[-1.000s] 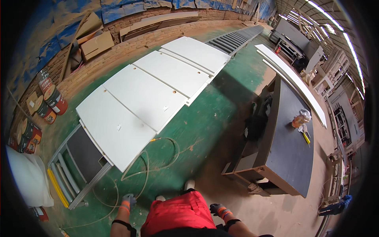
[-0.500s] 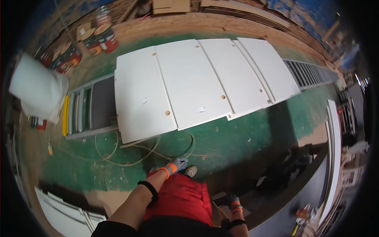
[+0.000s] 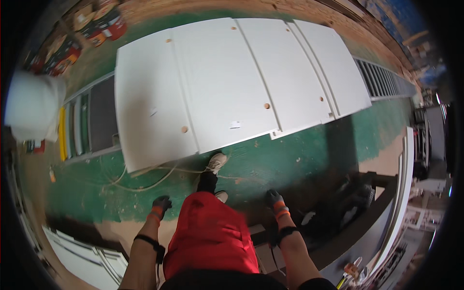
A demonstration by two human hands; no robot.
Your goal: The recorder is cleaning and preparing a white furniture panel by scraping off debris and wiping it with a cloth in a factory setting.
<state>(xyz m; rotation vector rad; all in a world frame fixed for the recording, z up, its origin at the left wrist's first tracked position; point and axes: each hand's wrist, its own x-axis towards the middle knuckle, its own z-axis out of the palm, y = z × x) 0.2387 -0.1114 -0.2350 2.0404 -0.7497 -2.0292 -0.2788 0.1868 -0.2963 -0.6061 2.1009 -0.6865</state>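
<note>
Head view: looking down on 4 broad white panels (image 3: 217, 87) lying in a row along a roller conveyor (image 3: 384, 79), with near edges just beyond the leading shoe (image 3: 216, 163). Judging by the stance, probably a matter of footing first: step clear of the pale hose (image 3: 137, 189) looped on the green floor (image 3: 299, 157), then stand square to the panels before touching any edge. Keep elbows loose and avoid dragging gloves across the white faces. Watch the dark-topped surface (image 3: 360, 246) off to the right. As for the left hand (image 3: 163, 203), gloved and apart from the panels: touching nothing, with no object visible in it. Likewise for the right hand (image 3: 274, 198): out over the floor, seemingly empty. Too small and dark to judge how far open in either case; perhaps loosely curled.
</note>
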